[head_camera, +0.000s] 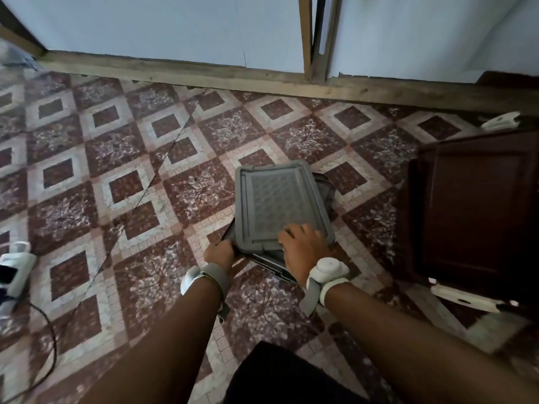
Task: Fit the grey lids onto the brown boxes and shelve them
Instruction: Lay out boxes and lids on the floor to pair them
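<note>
grey lids [280, 205]: stacked a bit crooked on the floor [116, 158], roughly mid-frame. The top one's textured panel is turned up, and the edges of the lower ones can be seen poking out on the right and the near side.
left hand [220, 253]: curled round the near-left corner of the grey lids, so that corner is properly gripped.
right hand [303, 249]: laid on the near-right part of the top lid with the fingers bent on its surface. Whether the thumb is hooked under the edge can't be told, so gripping or just resting isn't clear.
brown box [472, 205]: set on the floor to the right of the lids and apart from them, with white clips [500, 119] seen at its far and near ends.
wrist bands [328, 272]: grey and white, strapped on both wrists.
wooden beam [262, 78]: run along the foot of the pale wall at the far side.
power strip [14, 266]: white, at the left edge, with a black cable trailing off it.
</note>
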Demonstrator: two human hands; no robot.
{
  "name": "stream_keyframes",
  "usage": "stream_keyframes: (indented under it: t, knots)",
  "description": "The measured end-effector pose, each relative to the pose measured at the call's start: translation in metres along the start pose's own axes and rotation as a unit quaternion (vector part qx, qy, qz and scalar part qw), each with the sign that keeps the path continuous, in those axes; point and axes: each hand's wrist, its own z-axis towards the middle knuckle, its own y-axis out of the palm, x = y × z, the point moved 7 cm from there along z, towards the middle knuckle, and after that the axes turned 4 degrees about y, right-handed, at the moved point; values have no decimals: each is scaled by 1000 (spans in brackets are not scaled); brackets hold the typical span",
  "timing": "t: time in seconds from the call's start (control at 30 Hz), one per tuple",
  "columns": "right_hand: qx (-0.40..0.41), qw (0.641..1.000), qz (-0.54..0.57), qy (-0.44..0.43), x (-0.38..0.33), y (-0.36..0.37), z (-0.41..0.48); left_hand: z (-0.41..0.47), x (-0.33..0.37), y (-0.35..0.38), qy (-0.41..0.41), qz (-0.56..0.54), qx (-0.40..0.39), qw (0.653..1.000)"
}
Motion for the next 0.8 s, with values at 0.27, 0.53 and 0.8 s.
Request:
stream_keyframes:
  t: [0.27, 0.53, 0.8]
  knots:
    - [-142, 990, -1, 19, 9, 18, -12, -5, 25, 1, 17, 210, 6, 977]
    - [22, 994, 88, 63, 37, -94, -6, -96, 166, 51, 206, 328, -3, 922]
    - [170, 951, 175, 190, 116, -210, -59, -240, 272, 189, 388, 501, -111, 766]
